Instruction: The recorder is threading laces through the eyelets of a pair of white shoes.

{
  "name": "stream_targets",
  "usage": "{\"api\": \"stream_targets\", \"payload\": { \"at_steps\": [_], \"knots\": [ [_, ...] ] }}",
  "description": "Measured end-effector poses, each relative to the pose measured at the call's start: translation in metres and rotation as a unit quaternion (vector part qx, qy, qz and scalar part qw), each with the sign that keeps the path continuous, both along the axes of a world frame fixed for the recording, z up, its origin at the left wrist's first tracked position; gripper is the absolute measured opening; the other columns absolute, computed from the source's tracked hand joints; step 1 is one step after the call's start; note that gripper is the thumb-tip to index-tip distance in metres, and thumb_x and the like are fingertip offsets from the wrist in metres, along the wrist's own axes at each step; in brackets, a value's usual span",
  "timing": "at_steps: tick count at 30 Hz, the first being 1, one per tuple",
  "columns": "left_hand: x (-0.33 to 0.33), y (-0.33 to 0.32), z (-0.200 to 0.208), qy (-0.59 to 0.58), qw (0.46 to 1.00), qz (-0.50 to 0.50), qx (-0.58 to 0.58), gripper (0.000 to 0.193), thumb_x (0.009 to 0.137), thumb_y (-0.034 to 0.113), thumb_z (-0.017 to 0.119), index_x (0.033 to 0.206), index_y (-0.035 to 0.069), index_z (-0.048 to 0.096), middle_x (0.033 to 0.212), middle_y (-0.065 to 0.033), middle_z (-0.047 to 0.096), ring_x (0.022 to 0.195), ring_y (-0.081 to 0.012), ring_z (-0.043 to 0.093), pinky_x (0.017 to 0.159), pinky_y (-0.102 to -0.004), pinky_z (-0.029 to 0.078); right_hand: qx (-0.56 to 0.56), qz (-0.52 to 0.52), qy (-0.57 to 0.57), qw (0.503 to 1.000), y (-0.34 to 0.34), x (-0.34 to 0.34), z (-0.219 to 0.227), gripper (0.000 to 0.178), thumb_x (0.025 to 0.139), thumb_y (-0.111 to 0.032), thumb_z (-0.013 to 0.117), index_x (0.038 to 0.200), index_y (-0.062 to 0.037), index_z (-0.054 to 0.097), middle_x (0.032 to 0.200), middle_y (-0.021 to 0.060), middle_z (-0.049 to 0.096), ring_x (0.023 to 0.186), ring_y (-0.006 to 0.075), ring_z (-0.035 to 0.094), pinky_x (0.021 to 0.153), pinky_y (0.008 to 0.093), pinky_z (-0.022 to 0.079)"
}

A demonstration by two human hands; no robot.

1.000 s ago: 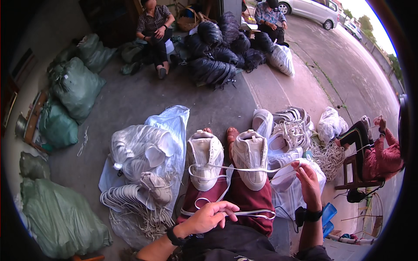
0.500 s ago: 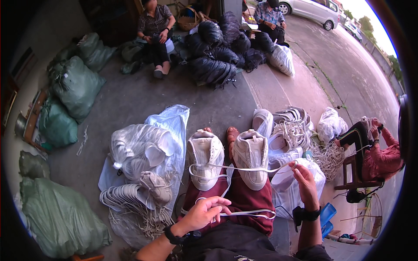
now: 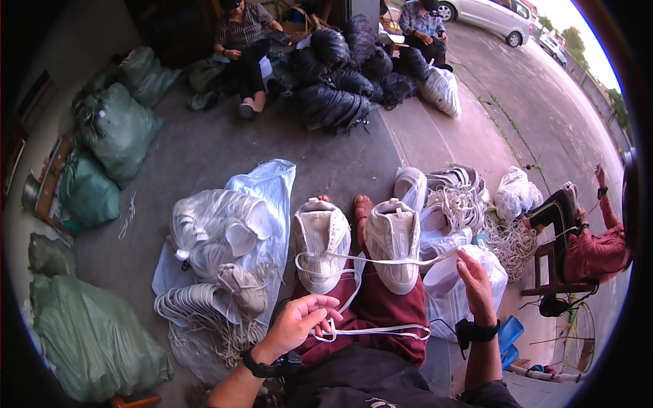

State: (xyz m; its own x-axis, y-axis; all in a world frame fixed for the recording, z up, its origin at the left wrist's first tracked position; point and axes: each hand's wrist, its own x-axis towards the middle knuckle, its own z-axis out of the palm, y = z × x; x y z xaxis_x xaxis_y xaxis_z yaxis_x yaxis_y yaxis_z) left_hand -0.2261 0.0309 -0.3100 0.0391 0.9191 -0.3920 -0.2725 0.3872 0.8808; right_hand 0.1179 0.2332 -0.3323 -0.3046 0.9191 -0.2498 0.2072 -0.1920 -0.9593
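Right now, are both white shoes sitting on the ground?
No, the two white shoes rest on the person's lap, on the maroon cloth, with a white lace strung across them.

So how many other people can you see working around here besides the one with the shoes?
3. One person sits at top centre-left by the black bags, another person sits at top right of them, and a third person sits on the far right. More may be hidden.

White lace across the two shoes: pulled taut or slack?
Mixed. The lace runs straight from the left shoe across the right shoe to the right hand; by the left hand it hangs in loose loops.
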Motion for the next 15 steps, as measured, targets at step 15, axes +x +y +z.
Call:
{"api": "stream_targets", "payload": {
  "at_steps": [15],
  "knots": [
    [-0.018, -0.007, -0.025, 0.011, 0.996, 0.091, 0.017, 0.027, 0.100, 0.012, 0.048, 0.121, -0.002, 0.056, 0.103, -0.0117, 0.069, 0.078, -0.0095, 0.063, 0.068, -0.0224, 0.051, 0.033, -0.002, -0.010, 0.999, -0.003, -0.015, -0.016, 0.053, 0.098, -0.020, 0.056, 0.144, -0.0001, 0.038, 0.146, 0.0119, 0.043, 0.132, 0.0232, 0.044, 0.110, 0.0335, 0.032]
  ]
}}
